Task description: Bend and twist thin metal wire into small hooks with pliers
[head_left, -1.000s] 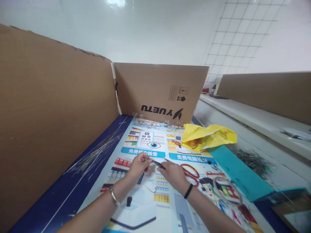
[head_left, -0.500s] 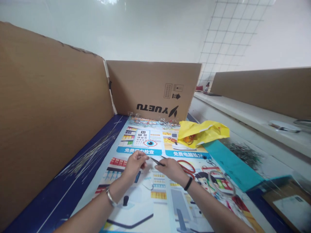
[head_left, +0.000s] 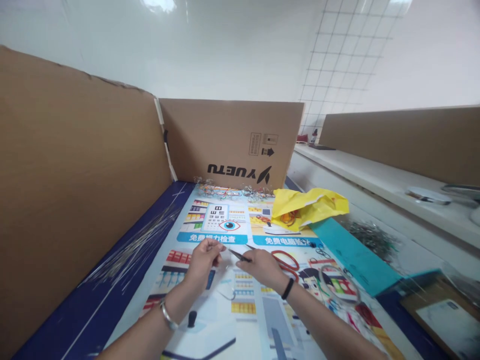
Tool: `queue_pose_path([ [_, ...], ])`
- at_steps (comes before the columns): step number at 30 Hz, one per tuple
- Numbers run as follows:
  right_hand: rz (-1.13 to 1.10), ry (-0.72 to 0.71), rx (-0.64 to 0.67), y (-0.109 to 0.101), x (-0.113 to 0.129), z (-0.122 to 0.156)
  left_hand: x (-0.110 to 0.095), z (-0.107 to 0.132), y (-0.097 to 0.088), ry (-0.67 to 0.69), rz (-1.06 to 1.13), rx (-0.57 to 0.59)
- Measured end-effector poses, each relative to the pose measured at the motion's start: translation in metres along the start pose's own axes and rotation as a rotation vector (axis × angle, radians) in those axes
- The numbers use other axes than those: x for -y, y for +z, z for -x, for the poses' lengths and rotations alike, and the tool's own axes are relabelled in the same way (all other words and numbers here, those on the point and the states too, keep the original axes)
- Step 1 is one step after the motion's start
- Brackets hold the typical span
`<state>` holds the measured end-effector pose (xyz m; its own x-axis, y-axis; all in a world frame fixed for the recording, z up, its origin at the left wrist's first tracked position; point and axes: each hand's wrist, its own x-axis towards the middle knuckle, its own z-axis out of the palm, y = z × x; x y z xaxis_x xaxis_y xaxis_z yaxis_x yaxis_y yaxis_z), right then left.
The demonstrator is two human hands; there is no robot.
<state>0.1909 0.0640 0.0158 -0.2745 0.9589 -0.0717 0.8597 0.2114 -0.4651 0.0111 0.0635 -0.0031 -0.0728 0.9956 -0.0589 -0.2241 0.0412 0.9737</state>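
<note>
My left hand [head_left: 205, 257] is closed in a pinch over the printed sheet [head_left: 247, 325]. A thin wire [head_left: 227, 296] curves faintly below its fingertips; how it runs into the pinch is hard to see. My right hand [head_left: 264, 267] is closed on dark pointed tweezers [head_left: 239, 255], whose tip points left at the left fingertips, close to them. Beside and partly behind my right hand lie red-handled scissors [head_left: 285, 260], with one blade tip showing past the knuckles.
A yellow bag [head_left: 318, 205] and a coil of clear line [head_left: 339, 285] lie to the right. Straight wires [head_left: 135, 240] lie on the left. A teal box flap [head_left: 356, 257] and a wire heap [head_left: 369, 237] are further right. Cardboard panels [head_left: 225, 135] wall the left and back.
The view has shifted slightly, so the scene sits a little lower and further left. Both hands keep nearly the same pose, with the tweezers still close to the left fingertips.
</note>
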Motion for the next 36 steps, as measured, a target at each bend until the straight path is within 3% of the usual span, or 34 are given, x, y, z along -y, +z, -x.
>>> queue_pose_path([
  [13, -0.145, -0.030, 0.050, 0.006, -0.014, -0.010, 0.000, 0.001, -0.002, 0.000, -0.013, -0.053],
  [36, -0.114, -0.050, 0.055, 0.001, -0.009, -0.008, -0.008, 0.000, -0.004, -0.051, -0.117, 0.066],
])
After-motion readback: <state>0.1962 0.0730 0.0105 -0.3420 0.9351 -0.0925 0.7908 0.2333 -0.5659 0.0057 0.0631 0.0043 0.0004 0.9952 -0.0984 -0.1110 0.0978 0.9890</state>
